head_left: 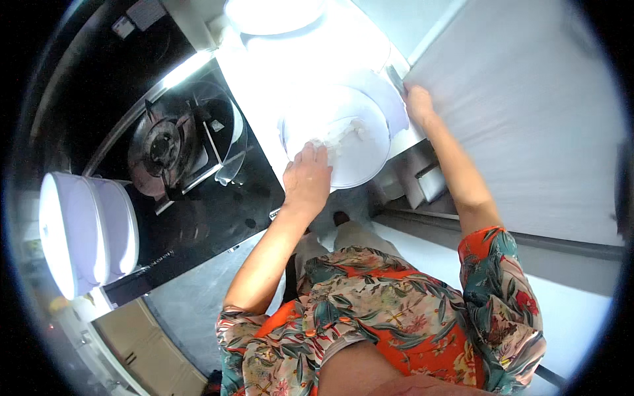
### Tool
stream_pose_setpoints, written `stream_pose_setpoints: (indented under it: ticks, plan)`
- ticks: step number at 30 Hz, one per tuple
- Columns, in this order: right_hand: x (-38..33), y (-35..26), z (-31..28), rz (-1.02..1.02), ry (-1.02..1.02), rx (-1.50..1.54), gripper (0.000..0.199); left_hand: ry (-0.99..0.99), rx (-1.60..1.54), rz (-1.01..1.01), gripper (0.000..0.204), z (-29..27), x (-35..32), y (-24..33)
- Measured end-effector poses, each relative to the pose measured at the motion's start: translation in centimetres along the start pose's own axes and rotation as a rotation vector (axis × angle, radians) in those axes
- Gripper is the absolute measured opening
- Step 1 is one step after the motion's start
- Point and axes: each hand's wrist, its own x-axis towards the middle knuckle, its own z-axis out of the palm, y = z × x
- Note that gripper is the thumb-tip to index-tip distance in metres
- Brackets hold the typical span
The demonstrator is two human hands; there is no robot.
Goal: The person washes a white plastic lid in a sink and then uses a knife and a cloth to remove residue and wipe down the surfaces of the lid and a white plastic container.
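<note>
Near the middle stands a wide white basin [378, 153] with pale, wet-looking clumps [343, 135] in it. My left hand [309, 173] reaches over its near left rim. The fingers are stretched down to the edge of the clumps, and glare washes out their tips. To the right, beyond the basin, my right hand [418, 103] is closed beside a narrow grey piece [396, 80] at the counter's edge. What its fingers grip is hidden.
A black gas hob with a burner [160, 148] lies to the left. White round containers [82, 231] stand at its near left end. A bright round white thing [274, 14] is at the far end of the counter. A large grey panel [528, 125] rises on the right.
</note>
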Motion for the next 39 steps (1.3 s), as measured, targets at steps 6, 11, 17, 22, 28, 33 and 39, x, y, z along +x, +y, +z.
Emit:
stream_pose_setpoints:
  ticks: [6,11,17,22,28,33,39]
  plan:
    - [0.9,-2.1,1.0,0.001,0.074,0.088,0.024,0.090,0.015,0.059,0.028,3.1,4.1,-0.8]
    - [-1.0,-2.3,-0.2,-0.002,0.275,0.327,0.028,0.167,-0.303,-0.015,0.021,4.0,5.3,-1.7]
    - [-9.5,-12.0,-8.0,0.053,-0.018,0.792,0.021,-0.033,-1.209,-0.259,0.024,1.7,4.2,0.7]
    - [-7.6,-12.3,-9.9,-0.098,-0.075,0.663,0.023,0.088,-1.259,-0.058,0.043,-3.1,4.8,1.6]
    - [0.9,-15.7,-7.7,-0.221,-0.021,0.559,0.026,0.261,-0.226,-0.261,0.037,-7.0,5.8,-7.3]
    - [5.0,-17.6,-4.6,-0.335,-0.378,0.100,0.026,-0.172,0.053,-0.329,0.024,-6.3,10.4,-8.5]
    - [2.8,-13.4,-4.6,-0.361,-0.231,0.028,0.023,-0.087,0.102,-0.286,0.019,-4.5,10.9,-7.9]
